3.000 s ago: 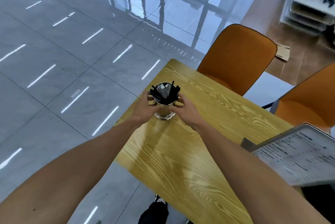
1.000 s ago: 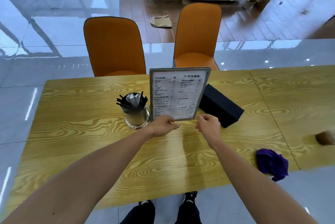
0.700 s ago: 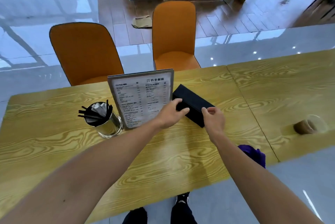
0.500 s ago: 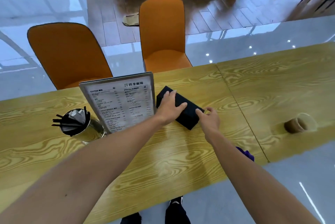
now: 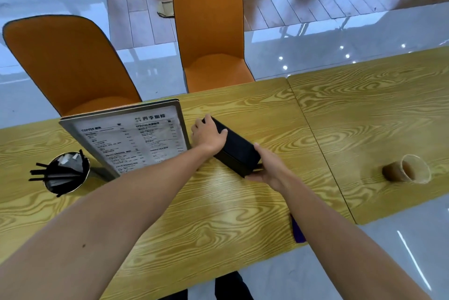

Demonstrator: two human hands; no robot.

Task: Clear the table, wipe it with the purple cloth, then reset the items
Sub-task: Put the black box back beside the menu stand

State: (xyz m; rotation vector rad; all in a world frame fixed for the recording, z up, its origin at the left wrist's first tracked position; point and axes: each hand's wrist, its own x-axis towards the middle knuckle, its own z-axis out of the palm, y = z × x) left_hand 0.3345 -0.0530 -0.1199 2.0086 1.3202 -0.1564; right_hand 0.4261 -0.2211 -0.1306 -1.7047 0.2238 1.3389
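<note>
Black box [image 5: 237, 151] gripped at both ends by left hand [image 5: 209, 135] and right hand [image 5: 269, 169] fingers, so resetting looks nearly done, with menu [image 5: 136, 139] and straw cup [image 5: 66, 173] already standing on the surface [image 5: 218, 214].

Both forearms extended forward, bare. Left hand [image 5: 209, 135] palm-down, fingers curled over far end of a box. Right hand [image 5: 269, 166] cupped, closed around its near end.

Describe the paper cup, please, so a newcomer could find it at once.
On the right-hand wooden table, past the seam, a lone paper cup lies tipped on its side. Unlike the upright metal straw holder far left, it is brown, open-mouthed and empty.
</note>
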